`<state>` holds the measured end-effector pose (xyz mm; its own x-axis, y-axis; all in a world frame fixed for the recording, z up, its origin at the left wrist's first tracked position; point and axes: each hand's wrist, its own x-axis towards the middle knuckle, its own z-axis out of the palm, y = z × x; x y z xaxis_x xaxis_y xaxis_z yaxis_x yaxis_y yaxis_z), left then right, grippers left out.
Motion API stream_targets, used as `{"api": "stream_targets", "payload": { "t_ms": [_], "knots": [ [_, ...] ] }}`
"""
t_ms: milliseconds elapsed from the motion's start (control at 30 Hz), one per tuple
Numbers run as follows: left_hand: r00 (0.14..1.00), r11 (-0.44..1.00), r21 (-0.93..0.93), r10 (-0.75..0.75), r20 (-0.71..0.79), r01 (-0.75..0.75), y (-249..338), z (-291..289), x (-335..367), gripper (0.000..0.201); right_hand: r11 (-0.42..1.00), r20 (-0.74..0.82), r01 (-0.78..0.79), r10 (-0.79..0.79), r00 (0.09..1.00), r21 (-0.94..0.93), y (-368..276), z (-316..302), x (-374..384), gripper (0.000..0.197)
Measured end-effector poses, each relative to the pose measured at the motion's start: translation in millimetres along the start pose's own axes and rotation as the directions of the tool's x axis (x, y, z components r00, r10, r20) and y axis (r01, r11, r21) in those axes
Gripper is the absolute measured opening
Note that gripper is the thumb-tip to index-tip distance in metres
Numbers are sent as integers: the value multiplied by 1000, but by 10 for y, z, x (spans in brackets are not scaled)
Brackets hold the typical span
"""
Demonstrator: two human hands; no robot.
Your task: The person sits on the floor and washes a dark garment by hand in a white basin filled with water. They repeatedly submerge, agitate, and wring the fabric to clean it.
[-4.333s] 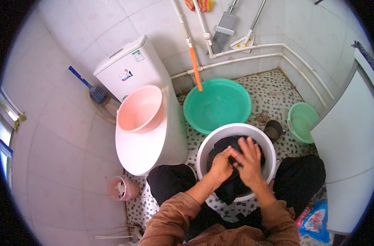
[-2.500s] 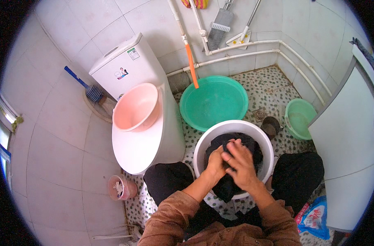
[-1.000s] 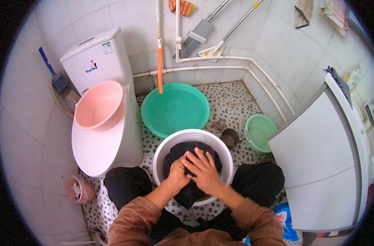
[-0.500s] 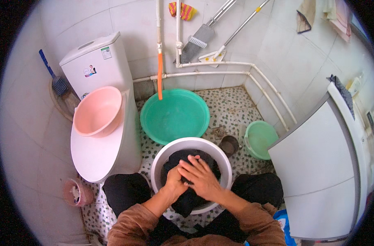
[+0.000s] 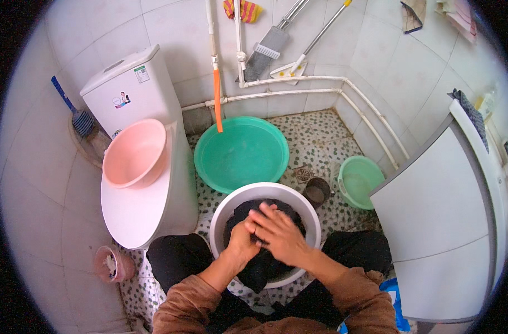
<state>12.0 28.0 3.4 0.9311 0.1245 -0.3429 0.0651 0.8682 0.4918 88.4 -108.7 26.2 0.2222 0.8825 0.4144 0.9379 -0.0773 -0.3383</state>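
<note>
A white basin point(image 5: 216, 220) stands on the floor between my knees, with a dark wet-looking cloth point(image 5: 257, 273) bunched in it. Over the cloth, my left hand point(image 5: 244, 239) is curled, its fingers closed on a fold and partly hidden. My right hand point(image 5: 282, 234) lies across the left one, fingers stretched out and slightly smeared by motion; its palm is out of sight. Part of the cloth hangs toward the basin's near rim.
A large green basin point(image 5: 240, 150) sits just beyond, under an orange hose point(image 5: 217, 103). A pink basin point(image 5: 132, 153) rests on the toilet lid point(image 5: 134, 217). To the right are a dark cup point(image 5: 317, 192), a light-green tub point(image 5: 361, 181) and a white curved-front appliance point(image 5: 438, 217).
The whole view has shifted slightly. Both hands stay together over the cloth in the basin, and the right hand's fingers have moved a little across the left.
</note>
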Motion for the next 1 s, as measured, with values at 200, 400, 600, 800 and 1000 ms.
{"api": "stream_targets", "payload": {
  "t_ms": [200, 400, 600, 800, 1000],
  "knots": [
    [984, 987, -159, -54, -172, 26, -26, -2, 89, 33, 923, -226, -367, 335, 914, -114, 551, -148, 148, 46],
    [999, 987, -157, 47, 25, -43, -39, -84, 79, 42, 995, 29, 39, -42, 999, 96, -79, -62, -37, 65],
    [981, 990, -143, -15, -194, -13, -72, 70, 58, 34, 937, -218, -342, 320, 922, -70, 517, -220, 99, 46],
    [947, 999, -46, -5, -321, -11, -5, 116, 18, 38, 996, -106, 23, -14, 994, 82, 127, -128, -71, 62],
    [972, 996, -75, 37, -232, -56, -67, 89, 18, 36, 979, -59, -182, 177, 982, -92, 314, -94, 91, 49]
  ]
}}
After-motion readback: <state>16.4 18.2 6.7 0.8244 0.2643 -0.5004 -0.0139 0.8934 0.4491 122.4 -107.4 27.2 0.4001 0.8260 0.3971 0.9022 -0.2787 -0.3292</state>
